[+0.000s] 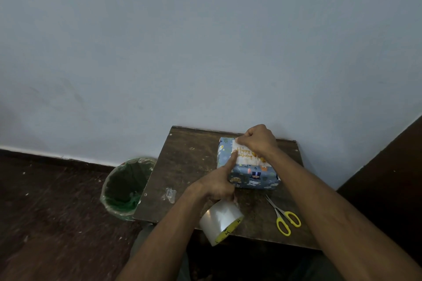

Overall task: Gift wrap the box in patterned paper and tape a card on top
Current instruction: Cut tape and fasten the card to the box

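A box (253, 177) wrapped in blue patterned paper stands on a small dark wooden table (189, 166), near the wall. A white "Happy Birthday" card (245, 155) lies on top of it. My left hand (219, 183) grips a roll of clear tape (220, 221) with its lower fingers, and its index finger presses on the card's left edge. My right hand (258, 140) is curled over the card's far edge, with the fingertips pinching at the card's far left corner. Any tape strip there is too small to make out.
Yellow-handled scissors (284, 218) lie on the table at the front right. A crumpled scrap of clear tape (169, 195) sits near the table's left edge. A green bin (124, 187) with a plastic liner stands on the floor left of the table.
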